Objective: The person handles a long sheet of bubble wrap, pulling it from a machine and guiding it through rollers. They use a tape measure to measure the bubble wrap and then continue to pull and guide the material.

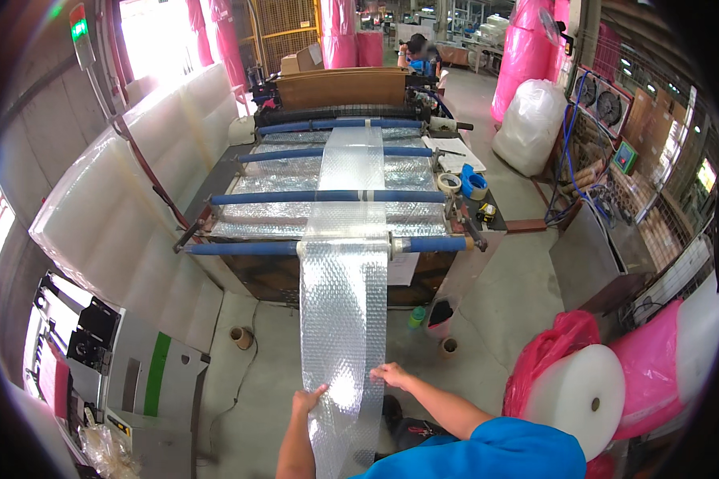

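Left fingers (321, 390) and right fingers (380, 372) grip bubble wrap (333, 319) near a dark-filled pink tub (439, 328).

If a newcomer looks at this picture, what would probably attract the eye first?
Probably the shiny bubble-wrap strip, running down the middle, past the blue bars, to the left hand and right hand at its edges. Next might come the pink-wrapped roll at lower right and the big white bundle at left.
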`<state>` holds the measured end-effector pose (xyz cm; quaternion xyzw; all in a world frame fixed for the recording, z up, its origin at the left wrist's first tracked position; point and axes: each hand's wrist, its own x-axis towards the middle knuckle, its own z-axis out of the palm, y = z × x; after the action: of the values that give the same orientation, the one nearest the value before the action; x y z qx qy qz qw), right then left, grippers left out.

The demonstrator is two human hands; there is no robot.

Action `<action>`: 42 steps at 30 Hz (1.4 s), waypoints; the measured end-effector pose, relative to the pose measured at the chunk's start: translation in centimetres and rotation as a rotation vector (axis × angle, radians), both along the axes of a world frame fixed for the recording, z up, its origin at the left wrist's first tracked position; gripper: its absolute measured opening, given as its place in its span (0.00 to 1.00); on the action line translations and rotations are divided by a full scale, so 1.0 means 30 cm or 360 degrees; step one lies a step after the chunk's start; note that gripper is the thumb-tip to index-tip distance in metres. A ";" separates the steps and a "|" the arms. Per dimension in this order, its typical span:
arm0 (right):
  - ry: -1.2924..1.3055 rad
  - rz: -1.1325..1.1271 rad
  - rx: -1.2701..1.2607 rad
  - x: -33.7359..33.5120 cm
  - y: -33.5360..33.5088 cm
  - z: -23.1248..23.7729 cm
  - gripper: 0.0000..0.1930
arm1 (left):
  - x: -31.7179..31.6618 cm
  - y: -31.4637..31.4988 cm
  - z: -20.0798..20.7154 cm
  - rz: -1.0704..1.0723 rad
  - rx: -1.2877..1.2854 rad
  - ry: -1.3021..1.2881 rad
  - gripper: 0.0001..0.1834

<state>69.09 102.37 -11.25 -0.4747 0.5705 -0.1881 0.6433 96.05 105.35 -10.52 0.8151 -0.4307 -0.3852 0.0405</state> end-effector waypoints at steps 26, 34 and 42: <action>-0.0293 -0.0097 0.0324 0.099 0.421 -0.020 0.13 | 0.123 0.215 -0.023 -0.0093 0.0153 0.0597 0.42; -0.0202 -0.0337 -0.0083 0.104 0.536 -0.062 0.13 | 0.093 0.623 0.077 0.0309 -0.0620 0.0511 0.26; -0.0438 -0.0330 -0.0066 0.116 0.582 0.193 0.14 | 0.123 0.670 0.159 0.0395 -0.1042 0.0322 0.17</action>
<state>72.58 119.81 -5.46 -0.3964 0.5189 -0.3284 0.6824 99.75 125.46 -5.74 0.7628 -0.4227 -0.2978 0.3882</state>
